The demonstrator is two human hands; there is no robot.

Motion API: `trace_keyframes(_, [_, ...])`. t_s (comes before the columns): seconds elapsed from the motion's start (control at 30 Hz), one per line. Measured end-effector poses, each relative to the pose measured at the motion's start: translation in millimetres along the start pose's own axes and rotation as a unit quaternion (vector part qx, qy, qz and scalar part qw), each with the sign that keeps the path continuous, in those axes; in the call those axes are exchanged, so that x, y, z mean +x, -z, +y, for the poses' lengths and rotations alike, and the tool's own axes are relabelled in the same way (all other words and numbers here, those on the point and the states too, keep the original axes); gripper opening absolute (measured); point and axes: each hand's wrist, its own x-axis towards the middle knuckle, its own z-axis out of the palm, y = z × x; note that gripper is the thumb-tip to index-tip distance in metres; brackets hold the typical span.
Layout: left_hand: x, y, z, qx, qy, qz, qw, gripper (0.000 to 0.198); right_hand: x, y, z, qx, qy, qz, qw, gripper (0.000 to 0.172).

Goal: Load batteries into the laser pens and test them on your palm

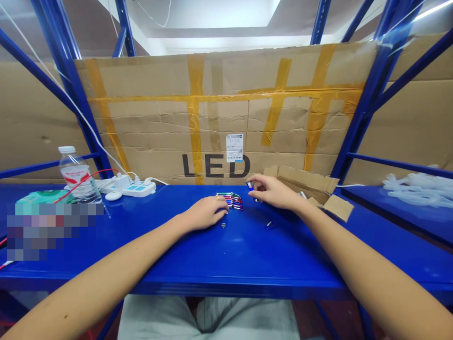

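Note:
Several slim, shiny coloured sticks with silvery parts (235, 201) lie side by side in a row on the blue table (233, 255). Over the left ends of this row rests my left hand (207, 211), its fingers lying loosely on them, thumb apart. To the right of the row, my right hand (271, 190) pinches a small blue stick-like piece (250, 186) between thumb and fingers, just above the tabletop. A tiny silvery part (223, 225) sits below my left hand. Nearer to me than my right hand lies a dark blue carabiner-like loop (270, 225).
An opened cardboard box (311, 184) stands behind my right wrist. A large carton marked LED (159, 132) walls off the back. At left are a water bottle (78, 177), a white power strip (138, 188) with cables, and a teal packet (42, 198). Blue shelf posts (368, 101) flank the table.

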Motion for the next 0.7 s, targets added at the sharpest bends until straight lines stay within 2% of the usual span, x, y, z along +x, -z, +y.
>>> trace_keyframes(0.07, [0.1,-3.8,-3.1,0.009,0.003,-0.009,1.000,0.023,2.0,-6.8,5.3,-0.049,0.002,0.021,0.999,0.032])
trace_keyframes(0.27, [0.5,-7.9,-3.8,0.025,0.006,-0.021,0.999,0.026,1.7,-17.3,7.8,-0.141,0.018,0.013,0.990,0.031])
trace_keyframes(0.47, [0.6,-8.9,-2.9,0.036,0.014,-0.028,0.999,0.026,-0.3,-18.9,0.2,-0.136,0.007,-0.001,0.991,0.029])
trace_keyframes(0.7, [0.7,-9.6,-1.2,0.043,0.013,-0.028,0.999,0.025,0.4,-20.8,3.0,-0.113,0.008,-0.008,0.994,0.028])
